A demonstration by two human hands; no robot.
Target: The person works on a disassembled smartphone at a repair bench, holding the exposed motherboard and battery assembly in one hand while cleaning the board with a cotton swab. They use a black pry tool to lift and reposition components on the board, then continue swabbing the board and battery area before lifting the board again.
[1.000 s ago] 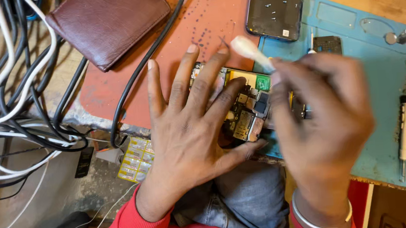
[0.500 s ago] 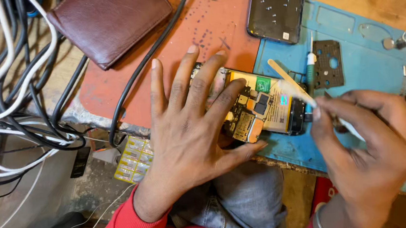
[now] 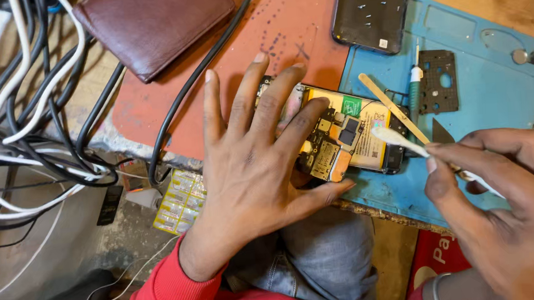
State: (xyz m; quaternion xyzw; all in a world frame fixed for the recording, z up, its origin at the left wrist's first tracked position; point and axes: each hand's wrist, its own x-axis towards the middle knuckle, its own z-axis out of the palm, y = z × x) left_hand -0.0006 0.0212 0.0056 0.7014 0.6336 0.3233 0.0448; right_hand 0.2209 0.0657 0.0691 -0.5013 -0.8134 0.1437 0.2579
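Moved: right hand (image 3: pixel 506 207) has drawn back toward the near right since the earlier frames, and its white plastic pry tool (image 3: pixel 399 139) now lies lower, tip resting at the right end of the opened phone (image 3: pixel 348 131) rather than held above it.
Right hand: fingers closed narrow around the tool's handle, thumb on top.
Left hand (image 3: pixel 255 163): unchanged in place, spread wide and flat, fingers pressing the phone's left half to the surface.
Phone: back off, yellow battery and circuit board showing, lying across the seam of the red mat (image 3: pixel 283 28) and blue mat (image 3: pixel 485 95).
Meaning: judging by the tip's new place, prying at the phone's right edge looks under way.
Nearby: wooden stick (image 3: pixel 393 105) just beyond the tool; dark perforated plate (image 3: pixel 437 81); second phone (image 3: pixel 373 8) far; brown wallet (image 3: pixel 155 25) far left; cables (image 3: pixel 23 112) at left.
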